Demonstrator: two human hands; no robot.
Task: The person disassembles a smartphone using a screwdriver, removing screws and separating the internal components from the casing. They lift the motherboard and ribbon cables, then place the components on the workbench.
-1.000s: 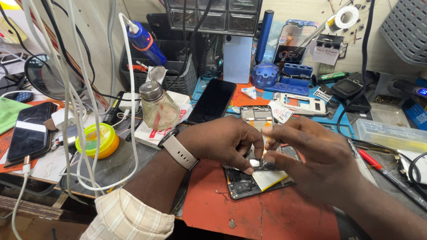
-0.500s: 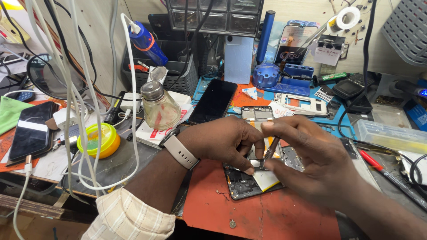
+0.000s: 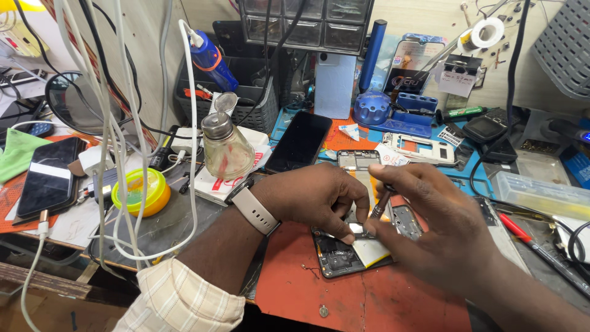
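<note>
An opened phone (image 3: 347, 255) with its back cover off lies on the red work mat (image 3: 369, 301), its pale battery showing. My left hand (image 3: 313, 197), with a beige watch on the wrist, presses its fingertips onto the phone's inner parts. My right hand (image 3: 430, 221) grips a thin metal tool (image 3: 379, 206) like a pen, with the tip down on the phone just beside my left fingertips. Both hands cover the phone's upper half.
A glass dispenser bottle (image 3: 226, 147), a yellow round tin (image 3: 140, 190), a dark phone (image 3: 300, 140) and hanging white cables (image 3: 123, 123) stand left and behind. A phone frame (image 3: 359, 161), blue tool holder (image 3: 393, 110), clear box (image 3: 541, 193) and red pen (image 3: 522, 230) lie behind and to the right.
My right hand has tilted the metal tool more upright and shifted slightly over the phone. My left hand stays pressed in the same spot.
</note>
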